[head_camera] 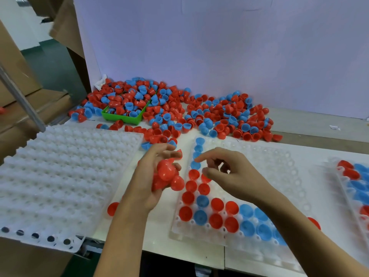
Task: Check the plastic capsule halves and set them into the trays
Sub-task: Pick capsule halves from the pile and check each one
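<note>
Left hand (151,176), frame centre, clutches a bunch of red capsule halves (166,172). Right hand (225,172) hovers loosely curled, apparently empty, over the clear tray (287,166). Placing step; next likely pass one half across, seat in an open pocket.

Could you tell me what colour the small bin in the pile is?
Green bin, seen in the head view.

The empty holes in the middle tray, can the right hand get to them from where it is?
Probably yes. The right hand hovers over the middle tray, holding nothing visible, and the empty holes lie uncovered just beside its fingers. The left hand with its red halves stays off to the side.
</note>
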